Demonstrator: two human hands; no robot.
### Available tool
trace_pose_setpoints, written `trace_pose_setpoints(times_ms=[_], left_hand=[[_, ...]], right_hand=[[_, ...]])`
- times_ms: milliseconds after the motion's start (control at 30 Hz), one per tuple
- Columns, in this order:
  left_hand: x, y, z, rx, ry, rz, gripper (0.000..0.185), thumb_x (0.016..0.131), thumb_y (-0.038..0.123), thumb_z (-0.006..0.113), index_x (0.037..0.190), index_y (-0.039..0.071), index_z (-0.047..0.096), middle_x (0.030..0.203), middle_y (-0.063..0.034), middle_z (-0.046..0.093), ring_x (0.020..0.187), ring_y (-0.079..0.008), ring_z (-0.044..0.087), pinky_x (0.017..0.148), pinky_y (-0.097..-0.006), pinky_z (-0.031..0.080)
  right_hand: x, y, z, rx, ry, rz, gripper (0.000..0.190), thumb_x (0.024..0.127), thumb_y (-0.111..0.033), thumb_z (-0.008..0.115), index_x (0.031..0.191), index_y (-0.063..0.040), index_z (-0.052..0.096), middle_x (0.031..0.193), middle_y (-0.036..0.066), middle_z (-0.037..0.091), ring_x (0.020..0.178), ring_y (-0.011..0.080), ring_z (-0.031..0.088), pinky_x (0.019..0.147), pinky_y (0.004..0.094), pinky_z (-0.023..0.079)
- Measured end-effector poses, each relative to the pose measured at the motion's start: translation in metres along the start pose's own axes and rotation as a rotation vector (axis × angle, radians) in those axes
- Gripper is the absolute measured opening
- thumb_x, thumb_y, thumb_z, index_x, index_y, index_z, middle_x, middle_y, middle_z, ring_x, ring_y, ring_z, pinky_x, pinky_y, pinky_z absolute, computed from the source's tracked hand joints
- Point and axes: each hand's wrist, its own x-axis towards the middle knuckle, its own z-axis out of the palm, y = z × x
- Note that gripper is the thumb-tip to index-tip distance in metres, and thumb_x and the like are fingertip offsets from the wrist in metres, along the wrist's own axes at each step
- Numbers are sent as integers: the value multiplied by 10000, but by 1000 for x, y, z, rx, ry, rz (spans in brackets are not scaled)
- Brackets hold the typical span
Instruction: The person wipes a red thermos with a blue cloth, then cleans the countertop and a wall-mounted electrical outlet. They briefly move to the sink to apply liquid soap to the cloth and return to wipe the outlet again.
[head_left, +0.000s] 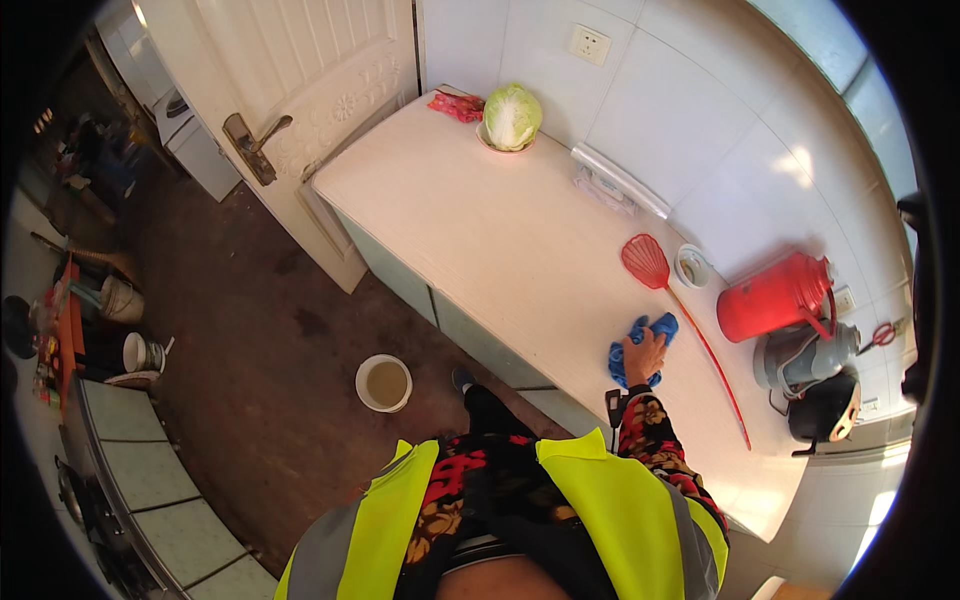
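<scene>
My right hand (645, 358) presses a crumpled blue cloth (624, 363) onto the pale countertop (480, 225), near its front edge. The cloth bunches out around my fingers and palm. Just beyond it lies a red fly swatter (646, 261), its long thin handle running along the counter to the right of my hand. My left hand is out of view. On the dark floor to the left of the counter stands a white bucket (363, 382) with murky water in it.
Along the tiled wall are a cabbage (513, 117) in a bowl, a roll of plastic film (621, 181), a small white cup (691, 265), a red thermos flask (772, 297), a grey flask (806, 360) and a black pot (823, 411). A door (300, 112) stands ajar at the counter's far end.
</scene>
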Motion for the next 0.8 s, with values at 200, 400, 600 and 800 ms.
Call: trace_pose_setpoints(times_ms=[200,400,600,800], left_hand=[[37,45,-28,44,29,-51,265,900,212,480,1062,63,628,992,-190,644,906,-391,604,798,-445,476],[58,83,-64,85,83,-112,279,909,240,472,1054,60,629,972,-197,652,890,-399,609,796,-454,477],[47,94,-72,58,109,-253,283,911,245,472,1059,63,629,980,-195,652,896,-398,609,799,-454,477],[16,94,-58,9,117,-385,284,911,245,472,1067,66,628,994,-192,651,906,-395,608,802,-453,477]], right_hand=[[1,-137,37,245,-124,-650,520,658,-256,728,1160,-204,603,1412,167,389,1279,385,364,969,545,352],[63,-275,69,140,-164,-617,709,766,-316,660,1405,-208,373,1488,158,276,1337,406,272,1020,597,269],[159,-353,93,11,-181,-618,668,795,-377,643,1384,-174,401,1448,156,323,1285,401,321,944,565,336],[203,-396,107,-39,-111,-578,582,788,-365,636,1318,-176,487,1397,117,367,1197,358,405,882,541,408]])
